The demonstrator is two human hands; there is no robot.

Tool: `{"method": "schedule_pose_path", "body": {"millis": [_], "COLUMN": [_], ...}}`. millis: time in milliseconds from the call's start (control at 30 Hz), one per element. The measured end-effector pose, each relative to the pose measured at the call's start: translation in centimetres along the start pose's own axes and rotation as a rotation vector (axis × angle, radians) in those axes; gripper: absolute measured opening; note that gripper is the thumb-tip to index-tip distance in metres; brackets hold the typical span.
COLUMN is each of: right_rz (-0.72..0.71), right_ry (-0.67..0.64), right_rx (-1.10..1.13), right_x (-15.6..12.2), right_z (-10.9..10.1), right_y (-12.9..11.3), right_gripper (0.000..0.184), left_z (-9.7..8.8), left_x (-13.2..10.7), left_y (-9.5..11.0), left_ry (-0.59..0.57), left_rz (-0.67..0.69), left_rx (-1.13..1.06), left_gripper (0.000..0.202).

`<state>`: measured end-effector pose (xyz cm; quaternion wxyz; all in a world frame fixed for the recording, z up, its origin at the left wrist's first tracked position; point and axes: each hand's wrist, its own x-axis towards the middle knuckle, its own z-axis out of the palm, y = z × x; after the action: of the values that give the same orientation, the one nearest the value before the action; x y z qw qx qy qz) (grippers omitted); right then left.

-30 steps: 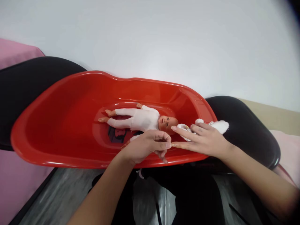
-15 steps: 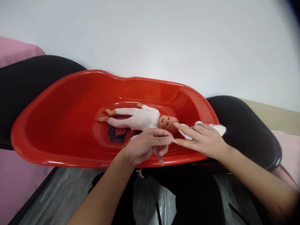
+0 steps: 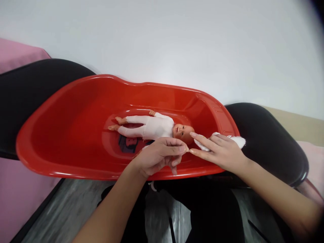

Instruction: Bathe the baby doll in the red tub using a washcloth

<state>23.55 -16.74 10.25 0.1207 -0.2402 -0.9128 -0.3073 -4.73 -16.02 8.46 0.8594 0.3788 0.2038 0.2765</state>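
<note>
A baby doll [image 3: 158, 127] in a white long-sleeved suit lies on its back in a red baby bathtub [image 3: 63, 141], its head to the right. Below the doll's head, my left hand [image 3: 162, 153] is in front of the tub's near side, thumb and index finger pinched together. Anything between those fingertips is too small to make out. My right hand [image 3: 221, 150] has its fingers stretched toward the left fingertips, one nearly touching them. A white cloth [image 3: 238, 141] shows behind and beneath the right hand, lying over the tub's right rim; the hand partly hides it.
Black chair seats, one at the left [image 3: 37, 87] and one at the right [image 3: 273, 141], flank the tub. A pale wall [image 3: 162, 40] rises behind it. Pink coverings [image 3: 20, 54] show at the left. Below lies a grey floor [image 3: 68, 206].
The whole view has shifted slightly, so the tub and doll appear a little farther right. Both hands keep nearly the same pose, the left still pinched.
</note>
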Motion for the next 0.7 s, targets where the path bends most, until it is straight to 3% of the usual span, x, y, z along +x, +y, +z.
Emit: {"method": "schedule_pose_path", "body": {"millis": [333,567,700], "right_rz": [0.039,-0.018,-0.023], "right_ry": [-0.024,-0.086,-0.09], "right_rx": [0.093,0.03,0.048], "right_x": [-0.1,0.0,0.1], "right_z": [0.1,0.3,0.5], "right_y": [-0.3,-0.2,-0.1], "right_gripper": [0.093,0.079,0.078], "left_z": [0.2,0.7,1.1], "left_x": [0.1,0.8,1.1], "left_y": [0.2,-0.4,-0.6], "left_ry": [0.055,0.341,0.397], "left_rz": [0.012,0.055,0.09], "left_rx": [0.086,0.362,0.42], "left_gripper": [0.033,0.031,0.033]}}
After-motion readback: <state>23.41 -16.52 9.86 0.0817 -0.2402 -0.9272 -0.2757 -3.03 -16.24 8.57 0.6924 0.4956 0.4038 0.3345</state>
